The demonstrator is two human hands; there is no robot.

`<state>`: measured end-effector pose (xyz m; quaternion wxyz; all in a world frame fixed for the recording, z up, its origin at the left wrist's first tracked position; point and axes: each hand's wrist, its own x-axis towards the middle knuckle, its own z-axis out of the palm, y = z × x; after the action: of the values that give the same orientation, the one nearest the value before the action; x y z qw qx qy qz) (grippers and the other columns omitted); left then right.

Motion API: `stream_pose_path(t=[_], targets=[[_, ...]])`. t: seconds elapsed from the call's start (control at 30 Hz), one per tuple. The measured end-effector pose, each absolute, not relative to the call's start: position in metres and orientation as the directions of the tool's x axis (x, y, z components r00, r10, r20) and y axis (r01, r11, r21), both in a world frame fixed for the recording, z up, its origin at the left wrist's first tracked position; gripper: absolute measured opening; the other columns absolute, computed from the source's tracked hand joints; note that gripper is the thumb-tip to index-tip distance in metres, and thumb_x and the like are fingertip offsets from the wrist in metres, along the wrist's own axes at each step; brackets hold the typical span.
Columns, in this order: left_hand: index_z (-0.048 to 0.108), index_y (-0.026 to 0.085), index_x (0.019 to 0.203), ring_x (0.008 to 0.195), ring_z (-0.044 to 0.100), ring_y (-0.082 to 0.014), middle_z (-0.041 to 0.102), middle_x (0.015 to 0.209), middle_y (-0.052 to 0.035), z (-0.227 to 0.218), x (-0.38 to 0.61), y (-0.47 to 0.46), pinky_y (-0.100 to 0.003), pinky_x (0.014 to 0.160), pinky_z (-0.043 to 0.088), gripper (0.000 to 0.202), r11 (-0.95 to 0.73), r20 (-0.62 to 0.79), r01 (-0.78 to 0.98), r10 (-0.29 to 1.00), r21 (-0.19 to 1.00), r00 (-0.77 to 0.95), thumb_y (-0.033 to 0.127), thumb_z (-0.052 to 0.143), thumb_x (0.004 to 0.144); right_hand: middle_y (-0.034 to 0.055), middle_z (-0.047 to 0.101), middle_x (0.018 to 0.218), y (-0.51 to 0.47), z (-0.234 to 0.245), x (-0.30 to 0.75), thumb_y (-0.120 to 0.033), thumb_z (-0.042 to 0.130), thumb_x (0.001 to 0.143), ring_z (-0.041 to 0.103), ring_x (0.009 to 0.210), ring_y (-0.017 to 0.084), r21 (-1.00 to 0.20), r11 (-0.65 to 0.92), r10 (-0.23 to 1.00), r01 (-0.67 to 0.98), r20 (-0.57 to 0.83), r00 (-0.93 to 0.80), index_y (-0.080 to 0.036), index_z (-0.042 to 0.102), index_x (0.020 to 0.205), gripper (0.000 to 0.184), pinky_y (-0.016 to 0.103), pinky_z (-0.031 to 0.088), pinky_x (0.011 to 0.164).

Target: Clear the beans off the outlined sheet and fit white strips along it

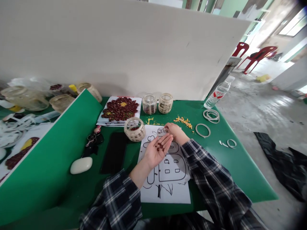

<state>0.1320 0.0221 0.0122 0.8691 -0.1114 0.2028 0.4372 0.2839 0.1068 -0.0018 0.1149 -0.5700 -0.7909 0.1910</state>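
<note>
My left hand (pixel 157 150) lies palm up over a white sheet with a black line drawing (pixel 165 172), fingers spread, with a few dark red beans (pixel 160 147) resting in the palm. My right hand (pixel 174 130) is palm down at the top of the sheet, fingers curled together on the paper; whether it pinches a bean is hidden. A small jar (pixel 134 129) with red beans stands just left of the sheet.
Two more jars (pixel 149 104) (pixel 165 103) and a finished bean picture (pixel 120 109) lie behind. Loose corn kernels (pixel 183 120), white rings (pixel 202 130), a water bottle (pixel 217 93), a black phone (pixel 114 152), keys (pixel 93 139) and a white case (pixel 81 165) sit on the green table (pixel 227 166). A green divider (pixel 52 153) rises on the left.
</note>
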Motion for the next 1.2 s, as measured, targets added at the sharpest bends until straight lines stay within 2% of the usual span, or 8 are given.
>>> stream_pose_path(t=[0.13, 0.23, 0.37, 0.5, 0.57, 0.7, 1.03, 1.2], targets=[[0.041, 0.001, 0.136, 0.104, 0.067, -0.0222, 0.071, 0.102, -0.0175, 0.01, 0.135, 0.023, -0.026, 0.082, 0.058, 0.044, 0.609, -0.532, -0.793, 0.669, -0.006, 0.518, 0.011, 0.033, 0.094, 0.0036, 0.068, 0.085, 0.097, 0.03, 0.292, -0.017, 0.056, 0.086, 0.062, 0.076, 0.014, -0.761, 0.223, 0.941, 0.609, 0.005, -0.338, -0.015, 0.063, 0.095, 0.011, 0.025, 0.048, 0.071], [0.052, 0.003, 0.122, 0.093, 0.07, -0.0201, 0.071, 0.094, -0.0151, 0.009, 0.139, 0.024, -0.025, 0.076, 0.059, 0.04, 0.602, -0.552, -0.798, 0.674, 0.024, 0.492, 0.001, 0.032, 0.088, 0.0016, 0.069, 0.084, 0.08, 0.058, 0.288, -0.021, 0.059, 0.084, 0.063, 0.074, 0.013, -0.837, 0.254, 0.868, 0.485, -0.024, -0.496, -0.017, 0.065, 0.095, 0.013, 0.025, 0.05, 0.067], [0.061, 0.011, 0.087, 0.062, 0.066, -0.0136, 0.064, 0.068, -0.0041, 0.007, 0.142, 0.024, -0.026, 0.066, 0.058, 0.028, 0.537, -0.587, -0.842, 0.7, 0.058, 0.406, -0.001, 0.035, 0.083, 0.0007, 0.071, 0.083, 0.06, 0.079, 0.275, -0.012, 0.06, 0.081, 0.064, 0.077, 0.013, -0.732, 0.394, 0.747, 0.556, -0.097, -0.658, -0.018, 0.069, 0.087, 0.012, 0.025, 0.049, 0.073], [0.056, 0.014, 0.068, 0.055, 0.058, -0.0127, 0.055, 0.059, -0.002, 0.01, 0.141, 0.022, -0.025, 0.056, 0.053, 0.026, 0.516, -0.564, -0.851, 0.733, 0.095, 0.381, 0.009, 0.041, 0.088, 0.0005, 0.072, 0.086, 0.058, 0.08, 0.273, -0.007, 0.059, 0.08, 0.065, 0.08, 0.013, -0.694, 0.413, 0.737, 0.59, -0.125, -0.664, -0.019, 0.071, 0.091, 0.02, 0.024, 0.048, 0.075], [0.056, 0.014, 0.067, 0.054, 0.055, -0.0123, 0.054, 0.059, -0.0018, 0.013, 0.141, 0.021, -0.025, 0.055, 0.051, 0.029, 0.513, -0.546, -0.853, 0.744, 0.098, 0.385, 0.013, 0.04, 0.091, 0.0003, 0.072, 0.087, 0.061, 0.078, 0.275, -0.008, 0.059, 0.081, 0.064, 0.081, 0.013, -0.69, 0.421, 0.747, 0.589, -0.104, -0.656, -0.019, 0.071, 0.092, 0.02, 0.023, 0.047, 0.075], [0.06, 0.013, 0.072, 0.061, 0.06, -0.0153, 0.062, 0.068, -0.0053, 0.018, 0.138, 0.02, -0.032, 0.063, 0.054, 0.029, 0.531, -0.554, -0.843, 0.729, 0.086, 0.402, 0.02, 0.042, 0.093, 0.001, 0.068, 0.085, 0.063, 0.074, 0.279, -0.011, 0.063, 0.079, 0.061, 0.082, 0.014, -0.608, 0.519, 0.729, 0.6, -0.051, -0.683, -0.02, 0.073, 0.084, 0.014, 0.025, 0.045, 0.077], [0.062, 0.013, 0.077, 0.071, 0.067, -0.0185, 0.066, 0.071, -0.006, 0.013, 0.138, 0.02, -0.031, 0.067, 0.056, 0.023, 0.517, -0.59, -0.852, 0.715, 0.082, 0.377, 0.022, 0.047, 0.092, 0.0032, 0.06, 0.081, 0.059, 0.063, 0.275, -0.013, 0.063, 0.078, 0.056, 0.076, 0.016, -0.408, 0.614, 0.702, 0.675, -0.107, -0.704, -0.019, 0.071, 0.078, 0.01, 0.028, 0.04, 0.071], [0.063, 0.012, 0.08, 0.071, 0.068, -0.0182, 0.068, 0.071, -0.007, 0.011, 0.138, 0.02, -0.03, 0.065, 0.057, 0.025, 0.529, -0.577, -0.846, 0.712, 0.065, 0.401, 0.022, 0.044, 0.094, 0.0033, 0.06, 0.08, 0.057, 0.065, 0.272, -0.013, 0.06, 0.076, 0.054, 0.074, 0.015, -0.411, 0.605, 0.715, 0.682, -0.098, -0.692, -0.017, 0.065, 0.072, 0.008, 0.027, 0.038, 0.068]])
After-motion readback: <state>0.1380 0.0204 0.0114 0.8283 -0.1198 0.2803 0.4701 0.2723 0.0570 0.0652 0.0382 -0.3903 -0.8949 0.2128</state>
